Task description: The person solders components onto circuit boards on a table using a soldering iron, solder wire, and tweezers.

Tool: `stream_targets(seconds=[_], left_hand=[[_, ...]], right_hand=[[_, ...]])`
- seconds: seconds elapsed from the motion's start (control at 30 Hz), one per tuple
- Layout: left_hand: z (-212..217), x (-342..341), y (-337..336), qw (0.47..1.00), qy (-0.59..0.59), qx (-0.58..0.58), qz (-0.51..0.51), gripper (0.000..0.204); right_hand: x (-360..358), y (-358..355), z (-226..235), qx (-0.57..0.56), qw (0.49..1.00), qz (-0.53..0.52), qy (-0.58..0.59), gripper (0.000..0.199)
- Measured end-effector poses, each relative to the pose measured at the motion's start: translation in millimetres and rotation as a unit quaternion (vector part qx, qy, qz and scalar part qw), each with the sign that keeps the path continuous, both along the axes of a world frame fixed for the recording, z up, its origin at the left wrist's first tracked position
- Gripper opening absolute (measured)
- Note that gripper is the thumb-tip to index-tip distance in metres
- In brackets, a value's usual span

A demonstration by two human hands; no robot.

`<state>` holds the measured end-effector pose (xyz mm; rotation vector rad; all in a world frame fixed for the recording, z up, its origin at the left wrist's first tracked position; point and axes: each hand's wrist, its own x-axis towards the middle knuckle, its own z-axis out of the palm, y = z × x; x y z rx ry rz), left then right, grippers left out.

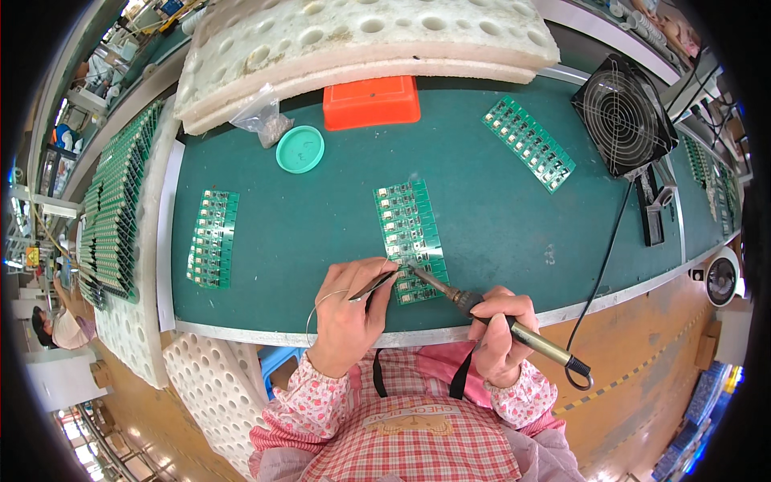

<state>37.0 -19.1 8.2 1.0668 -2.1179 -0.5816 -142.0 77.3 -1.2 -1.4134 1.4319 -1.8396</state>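
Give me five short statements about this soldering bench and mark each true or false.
1. The right hand grips a soldering iron. True.
2. The iron's tip meets the middle green circuit-board panel. True.
3. The round teal plastic lid lies on the orange plastic box. False: it lies on the green mat, beside the box.
4. The black wire-guard fan stands at the left. False: at the right.
5. The left hand is empty. False: it holds thin solder wire.

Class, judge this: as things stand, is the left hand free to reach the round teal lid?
Probably not: the left hand holds tweezers on the circuit board panel. Only bare mat separates it from the teal lid.
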Motion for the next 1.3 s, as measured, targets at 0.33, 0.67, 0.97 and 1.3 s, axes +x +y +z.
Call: stream_targets(seconds=[0.33,0.67,0.97,1.3], left_hand=[[0,-1,-1,1.0,0.001,-0.01,0.002,0.021],[0,-1,-1,1.0,0.003,-0.006,0.003,0.019],[0,0,-2,1.0,0.0,-0.008,-0.004,0.014],[0,-1,-2,1.0,0.006,-0.009,-0.003,0.015]], right_hand=[[0,-2,4,0.066,0.996,0.029,0.054,0.006],[-1,-6,7,0.067,0.991,0.05,0.106,0.008],[0,-10,4,0.012,0.983,0.06,0.176,0.008],[-3,-10,4,-0.002,0.981,0.061,0.182,0.012]])
